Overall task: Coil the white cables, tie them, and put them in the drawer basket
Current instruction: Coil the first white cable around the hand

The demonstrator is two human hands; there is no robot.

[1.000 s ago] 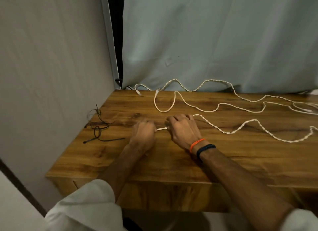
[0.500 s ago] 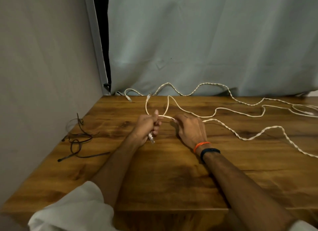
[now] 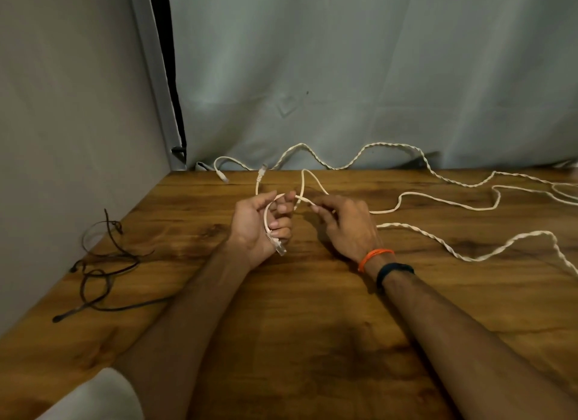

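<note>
Barely begun: the left hand (image 3: 261, 224) clutched one small loop of white cable (image 3: 434, 200), the right hand (image 3: 345, 224) pinched it; most sprawled uncoiled toward the frame's right, untied.

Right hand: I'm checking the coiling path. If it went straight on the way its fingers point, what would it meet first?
Probably the left hand; the right hand points left along the white cable both grip.
</note>
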